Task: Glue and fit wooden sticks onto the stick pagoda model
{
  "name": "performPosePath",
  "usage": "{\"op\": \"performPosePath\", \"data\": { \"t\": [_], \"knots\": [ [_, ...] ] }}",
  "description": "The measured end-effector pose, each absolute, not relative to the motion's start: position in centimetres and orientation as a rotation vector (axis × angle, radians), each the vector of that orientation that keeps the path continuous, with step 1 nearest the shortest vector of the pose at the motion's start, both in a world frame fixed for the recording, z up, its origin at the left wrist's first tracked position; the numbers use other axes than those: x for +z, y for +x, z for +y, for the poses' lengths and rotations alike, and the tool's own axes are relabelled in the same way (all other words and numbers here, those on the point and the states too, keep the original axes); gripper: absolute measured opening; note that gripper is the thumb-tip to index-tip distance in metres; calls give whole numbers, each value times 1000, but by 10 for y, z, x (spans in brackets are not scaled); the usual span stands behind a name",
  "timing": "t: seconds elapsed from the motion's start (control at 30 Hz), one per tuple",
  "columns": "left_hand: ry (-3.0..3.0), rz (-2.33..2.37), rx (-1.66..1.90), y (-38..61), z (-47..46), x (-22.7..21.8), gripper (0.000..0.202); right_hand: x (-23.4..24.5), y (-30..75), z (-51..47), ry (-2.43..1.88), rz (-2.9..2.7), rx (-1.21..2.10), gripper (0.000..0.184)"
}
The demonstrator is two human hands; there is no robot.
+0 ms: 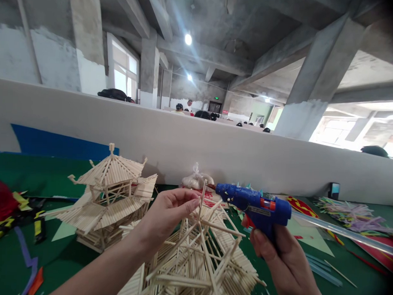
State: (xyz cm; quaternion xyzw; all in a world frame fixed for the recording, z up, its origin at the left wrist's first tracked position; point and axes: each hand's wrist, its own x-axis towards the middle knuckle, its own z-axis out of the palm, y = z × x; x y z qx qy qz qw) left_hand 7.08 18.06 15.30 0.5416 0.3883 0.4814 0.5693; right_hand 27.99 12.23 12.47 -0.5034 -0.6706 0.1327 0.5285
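My right hand [276,249] is wrapped round the grip of a blue hot glue gun [252,203], its nozzle pointing left. A long clear glue stick [345,232] runs out of the gun's back. With thumb and fingers closed, my left hand [171,215] pinches a thin wooden stick [203,193] that stands nearly upright. The nozzle is close to the stick's top; whether they touch I cannot tell. Below both hands lies a partly built wooden stick model [195,263] with an open roof frame. A tiered wooden stick pavilion [112,196] stands to the left.
Yellow-and-black cutters [39,226] lie at the left on the green table [57,267]. Spare glue sticks [323,268] and a pile of pastel strips [355,215] are at the right. A tied plastic bag [195,179] sits against the white partition [263,160]. Heads show beyond it.
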Motion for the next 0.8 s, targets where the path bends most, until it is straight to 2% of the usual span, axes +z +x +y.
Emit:
{"op": "performPosePath", "data": {
  "t": [0.8],
  "knots": [
    [1244, 903, 1155, 72, 178, 156, 13, 131, 279, 124, -1193, -1608, 313, 17]
  ]
}}
